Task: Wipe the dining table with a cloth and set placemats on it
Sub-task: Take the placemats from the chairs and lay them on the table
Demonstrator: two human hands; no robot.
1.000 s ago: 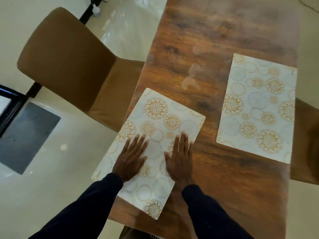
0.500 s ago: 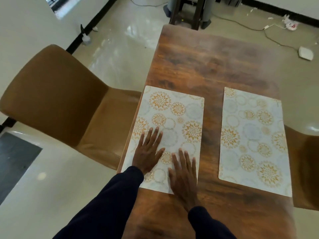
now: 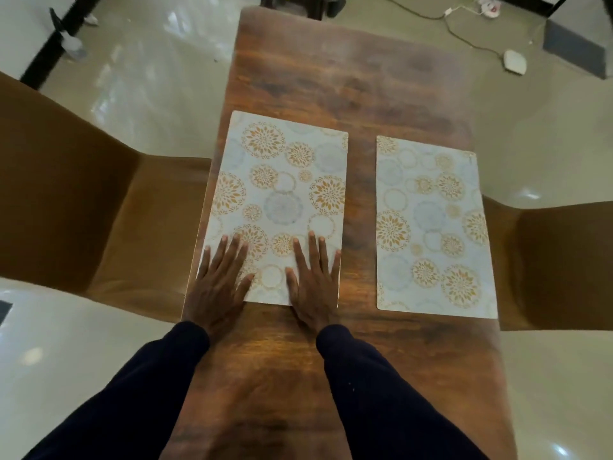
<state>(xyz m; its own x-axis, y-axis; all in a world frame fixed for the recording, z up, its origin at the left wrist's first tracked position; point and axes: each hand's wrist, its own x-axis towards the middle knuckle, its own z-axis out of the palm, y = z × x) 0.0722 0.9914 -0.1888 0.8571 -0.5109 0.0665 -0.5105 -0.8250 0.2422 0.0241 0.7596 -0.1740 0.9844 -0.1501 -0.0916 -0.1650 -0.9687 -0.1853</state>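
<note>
Wooden table (image 3: 331, 78), two placemats (image 3: 278, 194) (image 3: 434, 224); left hand (image 3: 219, 287), right hand (image 3: 311, 287) open flat on one.

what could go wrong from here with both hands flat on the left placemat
1. The left placemat lies with its long side close along the table edge, above the chair seat; a push leftward could send it over the edge.
2. The left hand and right hand only press flat on its near end, without gripping, so uneven pressure could skew it out of line with the right placemat.
</note>
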